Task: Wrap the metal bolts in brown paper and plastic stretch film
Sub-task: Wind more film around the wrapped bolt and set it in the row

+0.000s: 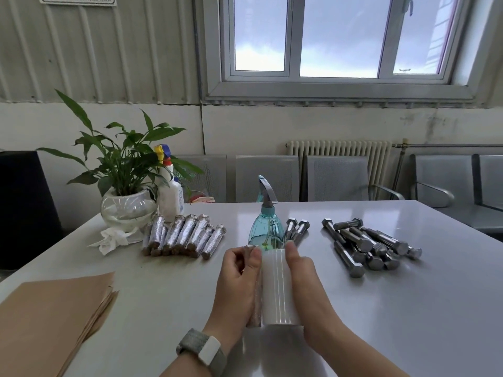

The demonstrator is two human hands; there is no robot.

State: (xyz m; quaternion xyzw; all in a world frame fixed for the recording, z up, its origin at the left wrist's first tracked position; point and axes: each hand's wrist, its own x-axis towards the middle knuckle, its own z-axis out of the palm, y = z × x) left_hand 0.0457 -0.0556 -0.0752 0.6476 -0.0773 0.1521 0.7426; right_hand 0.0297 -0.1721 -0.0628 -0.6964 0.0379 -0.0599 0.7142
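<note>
My left hand (236,284) grips a bolt wrapped in brown paper (255,308), held lengthwise against a white roll of stretch film (277,289). My right hand (304,289) holds the roll from its right side, thumb on top. Both are just above the white table (408,322) near its middle. Several bare metal bolts (367,247) lie in a loose pile to the right. Two more bolts (296,229) lie behind the roll. A row of several wrapped bolts (185,238) lies at the left rear. A stack of brown paper sheets (54,317) sits at the front left.
A blue spray bottle (265,227) stands right behind my hands. A potted plant in a glass bowl (128,210), a white spray bottle (168,191) and crumpled tissue (111,239) sit at the back left. Metal chairs (337,178) line the wall beyond the table.
</note>
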